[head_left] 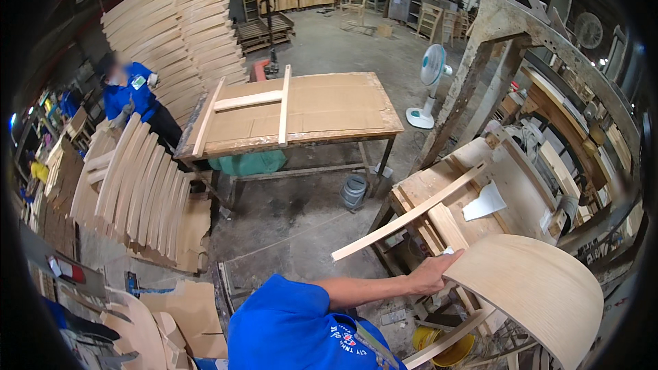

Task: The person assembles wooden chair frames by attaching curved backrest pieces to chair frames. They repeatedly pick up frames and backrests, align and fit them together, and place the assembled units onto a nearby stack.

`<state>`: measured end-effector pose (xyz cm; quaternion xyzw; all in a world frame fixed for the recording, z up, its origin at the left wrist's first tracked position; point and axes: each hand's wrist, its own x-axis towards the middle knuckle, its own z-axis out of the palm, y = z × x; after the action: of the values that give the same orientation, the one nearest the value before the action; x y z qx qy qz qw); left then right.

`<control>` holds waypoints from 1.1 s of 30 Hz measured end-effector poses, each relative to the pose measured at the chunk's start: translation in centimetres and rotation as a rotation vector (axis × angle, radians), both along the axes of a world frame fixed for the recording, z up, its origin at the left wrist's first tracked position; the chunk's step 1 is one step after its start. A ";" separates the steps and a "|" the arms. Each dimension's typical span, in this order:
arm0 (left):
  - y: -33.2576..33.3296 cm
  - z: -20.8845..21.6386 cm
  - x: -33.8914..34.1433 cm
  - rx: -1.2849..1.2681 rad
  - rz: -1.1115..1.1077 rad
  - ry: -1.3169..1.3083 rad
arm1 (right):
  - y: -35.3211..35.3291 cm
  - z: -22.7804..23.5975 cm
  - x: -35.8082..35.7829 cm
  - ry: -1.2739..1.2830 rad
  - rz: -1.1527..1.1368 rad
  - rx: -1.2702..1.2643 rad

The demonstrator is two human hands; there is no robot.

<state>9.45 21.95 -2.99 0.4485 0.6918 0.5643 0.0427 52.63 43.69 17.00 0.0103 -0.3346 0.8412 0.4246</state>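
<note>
My left hand (432, 275) reaches to the right from a blue sleeve, its fingers closed on the left corner of a wide, curved pale wooden panel (531, 284). The panel looks like a chair back, its smooth grained face turned up. A small white bit shows at the fingertips; I cannot make out what it is. Beneath the panel runs a curved wooden rail (452, 338); whether the two are joined is hidden. My right hand is not in view. Just beyond the left hand, a long wooden bar (411, 211) lies across a workbench (528, 216) and sticks out past its left edge.
A cardboard-topped table (336, 106) holds an H-shaped wooden frame (248, 100). A standing fan (432, 72), a grey bucket (354, 192) and a yellow bucket (444, 347) are on the floor. Stacked curved slats (140, 188) stand left, near a co-worker in blue (137, 96).
</note>
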 end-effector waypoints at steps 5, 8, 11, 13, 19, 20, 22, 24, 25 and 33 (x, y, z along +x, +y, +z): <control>-3.4 1.7 -1.7 -0.029 0.298 0.236 | 1.7 -7.9 -1.7 -0.346 -0.488 -0.018; -6.2 4.5 -2.8 -0.130 0.380 0.344 | 0.1 -10.2 -5.2 -0.509 -0.672 -0.085; -7.9 6.2 -2.5 -0.219 0.430 0.380 | -0.3 -10.7 -8.3 -0.581 -0.629 -0.014; -9.1 7.1 -2.2 -0.261 0.469 0.372 | -0.6 -10.9 -10.1 -0.616 -0.588 0.046; -12.4 8.6 -2.4 -0.343 0.527 0.322 | -1.0 -10.7 -15.4 -0.705 -0.487 0.233; -12.8 8.7 -2.3 -0.341 0.535 0.313 | -1.2 -10.6 -16.0 -0.718 -0.477 0.263; -13.7 8.3 -2.3 -0.326 0.573 0.315 | -1.3 -10.7 -17.0 -0.746 -0.449 0.324; -14.5 8.0 -2.2 -0.287 0.619 0.323 | -1.4 -10.6 -18.1 -0.775 -0.432 0.389; -15.1 7.8 -2.1 -0.291 0.631 0.325 | -1.5 -10.5 -18.7 -0.791 -0.423 0.424; -17.8 9.6 -1.7 -0.229 0.714 0.544 | -2.1 -10.5 -22.6 -0.885 -0.395 0.679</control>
<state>7.75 4.16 6.61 0.3063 0.8468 0.3258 -0.2880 30.08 41.56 6.45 -0.2687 -0.7259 0.5164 0.3663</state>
